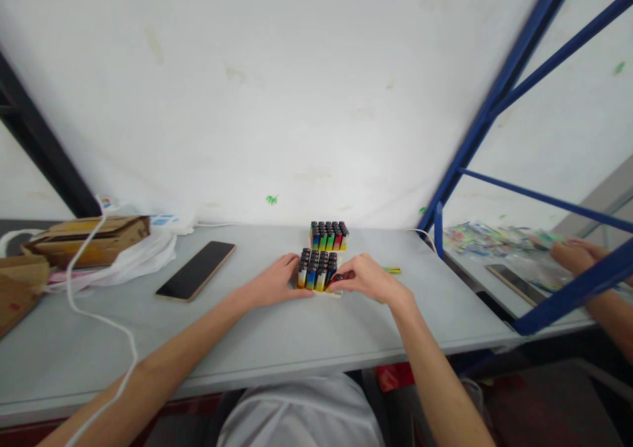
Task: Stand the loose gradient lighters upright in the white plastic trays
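Note:
Upright lighters with black tops and coloured bodies stand in rows in a near group [316, 270] on the grey table [277, 341]. Behind it stands a second group of lighters [329, 236], close to the wall. My left hand [277, 281] rests against the left side of the near group, thumb along its front edge and fingers apart, holding nothing. At the near group's front right corner, my right hand [363, 277] pinches a red lighter [337, 279] with a black top, which is tilted. Its lower part is partly hidden by the fingers.
A dark phone [196, 271] lies to the left. Farther left are cardboard boxes [93, 239], a white plastic bag [143, 257] and a white cable [106, 322]. A yellow-green item [392, 270] lies right of my right hand. A blue metal frame [457, 150] borders another person's hands [576, 256].

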Demonstrator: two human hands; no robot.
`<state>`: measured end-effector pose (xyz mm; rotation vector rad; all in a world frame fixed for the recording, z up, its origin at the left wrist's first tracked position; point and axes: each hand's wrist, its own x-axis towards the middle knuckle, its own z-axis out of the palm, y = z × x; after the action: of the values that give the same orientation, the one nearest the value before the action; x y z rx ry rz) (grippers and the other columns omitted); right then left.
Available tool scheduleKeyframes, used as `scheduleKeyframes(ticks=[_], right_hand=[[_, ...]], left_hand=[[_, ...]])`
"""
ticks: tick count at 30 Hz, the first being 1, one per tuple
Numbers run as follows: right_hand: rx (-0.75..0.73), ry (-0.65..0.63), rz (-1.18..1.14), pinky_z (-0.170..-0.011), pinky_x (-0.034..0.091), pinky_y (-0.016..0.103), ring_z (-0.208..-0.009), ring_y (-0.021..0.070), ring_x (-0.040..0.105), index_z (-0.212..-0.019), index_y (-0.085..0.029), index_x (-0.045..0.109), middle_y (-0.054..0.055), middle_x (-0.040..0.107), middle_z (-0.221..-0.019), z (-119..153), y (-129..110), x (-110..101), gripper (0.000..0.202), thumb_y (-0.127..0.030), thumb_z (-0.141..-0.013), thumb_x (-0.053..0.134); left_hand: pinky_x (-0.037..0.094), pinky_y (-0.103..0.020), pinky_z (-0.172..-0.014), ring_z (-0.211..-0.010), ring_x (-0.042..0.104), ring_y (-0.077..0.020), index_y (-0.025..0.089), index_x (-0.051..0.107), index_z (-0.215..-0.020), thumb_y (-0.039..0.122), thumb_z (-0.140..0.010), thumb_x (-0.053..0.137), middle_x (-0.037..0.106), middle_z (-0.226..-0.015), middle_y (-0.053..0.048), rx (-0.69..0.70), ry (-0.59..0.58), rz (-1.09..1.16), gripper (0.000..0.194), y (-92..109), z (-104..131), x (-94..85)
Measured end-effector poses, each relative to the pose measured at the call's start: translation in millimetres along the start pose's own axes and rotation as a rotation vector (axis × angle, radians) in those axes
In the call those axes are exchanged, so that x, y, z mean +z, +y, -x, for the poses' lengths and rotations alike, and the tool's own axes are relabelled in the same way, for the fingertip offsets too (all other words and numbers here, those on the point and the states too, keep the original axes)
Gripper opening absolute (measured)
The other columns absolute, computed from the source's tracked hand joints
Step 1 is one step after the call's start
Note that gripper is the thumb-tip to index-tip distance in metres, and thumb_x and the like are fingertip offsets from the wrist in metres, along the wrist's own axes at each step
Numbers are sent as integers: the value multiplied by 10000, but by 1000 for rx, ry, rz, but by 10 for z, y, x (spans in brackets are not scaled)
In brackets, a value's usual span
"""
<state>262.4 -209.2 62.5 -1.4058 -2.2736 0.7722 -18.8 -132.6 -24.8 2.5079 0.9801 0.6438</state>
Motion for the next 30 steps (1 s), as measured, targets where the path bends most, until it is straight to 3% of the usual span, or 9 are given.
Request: scheduleKeyframes(ticks=[5, 8, 11, 15, 18, 21, 25, 30], right_hand=[[128, 40, 171, -615, 399, 300, -544, 174, 578, -607, -180, 777, 30, 658, -541, -87, -20, 146, 423, -385, -976, 800], [108, -14, 185, -609, 409, 292, -557, 176, 601, -634, -182, 790, 37, 701, -584, -101, -7, 160, 378, -386, -950, 834], [66, 4, 128, -618, 433, 281, -617, 187, 653, -708, -178, 815, 36, 748, -649, -17, 92, 10, 334, -417, -939, 838], [97, 132, 84, -719, 529, 284, -770, 219, 759, -950, -178, 858, 63, 836, -837, 188, 379, -333, 177, -326, -970, 764], [192, 193, 162, -833, 576, 303, -899, 240, 795, -1092, -184, 855, 93, 860, -965, 295, 662, -522, 190, -262, -949, 756], [318, 166, 255, -891, 592, 332, -954, 266, 803, -1079, -182, 857, 113, 862, -1013, 336, 934, -595, 200, -249, -901, 794], [380, 240, 293, -929, 592, 381, -1011, 300, 793, -1048, -184, 859, 136, 857, -1102, 346, 1217, -583, 232, -212, -818, 840], [352, 282, 193, -804, 569, 383, -846, 288, 760, -822, -206, 788, 90, 831, -863, 344, 1420, -545, 146, -287, -754, 888]], left_hand=[[529, -535, -1193, -1322, 661, -411, 207, 691, -1351, 779, -814, 826, 687, -1392, -171, -4, 2, -4, 796, 6, 6, -15], [526, -545, -1201, -1325, 660, -418, 196, 694, -1348, 777, -820, 817, 686, -1395, -182, -6, 0, -7, 795, 18, 7, -25], [533, -547, -1193, -1318, 662, -415, 198, 692, -1354, 786, -828, 806, 690, -1395, -183, -1, 2, -10, 798, 27, 5, -30], [533, -532, -1198, -1309, 669, -404, 204, 696, -1339, 805, -826, 799, 693, -1398, -178, 0, -2, -20, 797, 28, 4, -37], [521, -537, -1216, -1322, 662, -400, 202, 691, -1337, 808, -841, 784, 686, -1412, -182, 2, -6, -21, 789, 19, 4, -37], [518, -524, -1223, -1335, 657, -390, 203, 691, -1335, 811, -846, 778, 687, -1411, -177, 16, -5, -15, 785, -1, -2, -33], [523, -512, -1225, -1336, 661, -392, 210, 706, -1325, 804, -823, 808, 692, -1404, -170, 18, -12, 16, 784, -37, -16, -55], [500, -497, -1257, -1382, 645, -382, 223, 697, -1388, 745, -806, 860, 669, -1464, -152, 12, -54, 90, 798, -106, -25, -105]])
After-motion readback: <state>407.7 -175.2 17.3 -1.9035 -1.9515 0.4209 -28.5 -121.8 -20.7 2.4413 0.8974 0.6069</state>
